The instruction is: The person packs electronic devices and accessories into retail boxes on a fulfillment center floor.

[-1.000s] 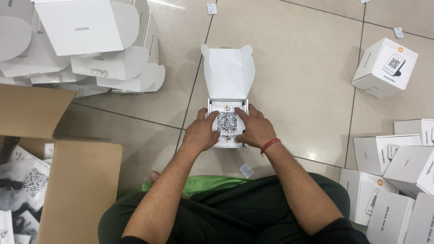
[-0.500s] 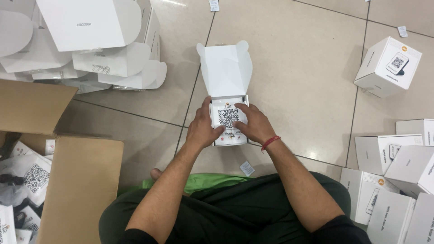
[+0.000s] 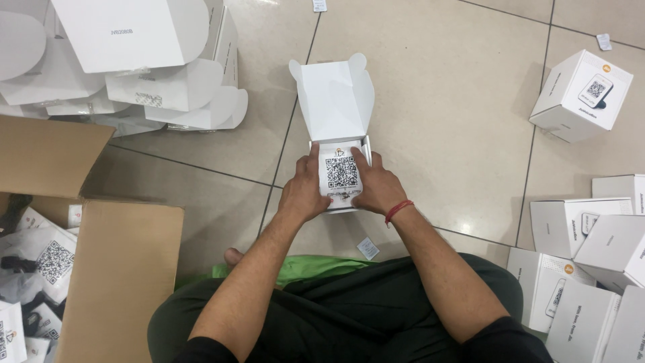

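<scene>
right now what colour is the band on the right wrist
Red, a thin band on the right wrist, clearest in the head view.

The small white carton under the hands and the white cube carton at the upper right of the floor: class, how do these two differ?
The small white carton stands open, lid flap upright; the white cube carton is shut. The left hand and right hand press a patterned white card at the open carton's mouth; nothing touches the cube carton. The open carton sits square to the person, the cube carton turned at an angle. Both are white cardboard on the tiled floor.
</scene>
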